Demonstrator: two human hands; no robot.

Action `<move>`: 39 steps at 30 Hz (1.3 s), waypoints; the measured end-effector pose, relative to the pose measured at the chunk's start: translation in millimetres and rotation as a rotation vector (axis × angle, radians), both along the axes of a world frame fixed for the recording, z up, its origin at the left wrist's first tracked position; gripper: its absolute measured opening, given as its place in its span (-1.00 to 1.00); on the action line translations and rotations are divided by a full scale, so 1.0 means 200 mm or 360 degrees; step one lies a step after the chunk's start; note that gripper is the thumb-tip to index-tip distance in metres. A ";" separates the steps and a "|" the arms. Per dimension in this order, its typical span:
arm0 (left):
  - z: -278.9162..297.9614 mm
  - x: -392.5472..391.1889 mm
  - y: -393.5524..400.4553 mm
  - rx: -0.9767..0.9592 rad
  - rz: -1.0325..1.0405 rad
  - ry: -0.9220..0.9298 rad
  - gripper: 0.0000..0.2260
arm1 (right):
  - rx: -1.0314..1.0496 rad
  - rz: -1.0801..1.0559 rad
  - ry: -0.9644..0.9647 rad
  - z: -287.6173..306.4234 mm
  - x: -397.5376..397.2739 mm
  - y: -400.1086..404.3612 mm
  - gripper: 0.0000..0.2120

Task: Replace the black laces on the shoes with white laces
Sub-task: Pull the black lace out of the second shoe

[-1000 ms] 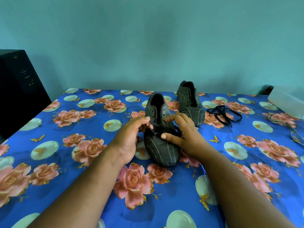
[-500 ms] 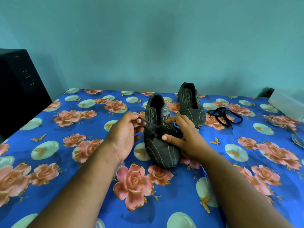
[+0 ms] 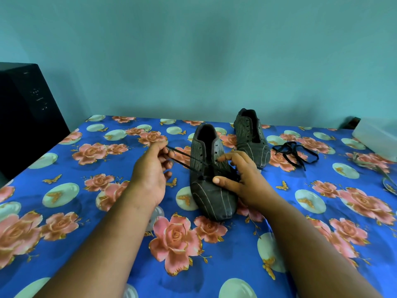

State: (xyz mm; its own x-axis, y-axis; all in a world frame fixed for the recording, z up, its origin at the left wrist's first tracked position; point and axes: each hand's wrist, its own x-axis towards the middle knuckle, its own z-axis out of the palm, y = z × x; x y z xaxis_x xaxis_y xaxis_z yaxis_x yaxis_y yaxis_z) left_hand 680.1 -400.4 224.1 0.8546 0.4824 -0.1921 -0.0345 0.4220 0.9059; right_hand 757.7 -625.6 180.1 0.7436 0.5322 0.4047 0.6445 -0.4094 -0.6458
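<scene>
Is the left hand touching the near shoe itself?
Apart. Head view: left hand pinches the black lace beside the near shoe, blue cloth showing between them.

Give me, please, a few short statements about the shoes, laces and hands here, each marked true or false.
1. The left hand pinches a black lace pulled out sideways from the near shoe. True.
2. The right hand rests flat on the tablecloth. False: it steadies the near shoe.
3. The far shoe has a white lace. False: its eyelets look empty.
4. A loose black lace lies right of the far shoe. True.
</scene>
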 end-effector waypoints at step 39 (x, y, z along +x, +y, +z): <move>-0.15 0.01 -0.06 0.2127 -0.0091 -0.0256 -0.81 | 0.0009 -0.0004 0.0056 0.01 -0.01 -0.01 -0.46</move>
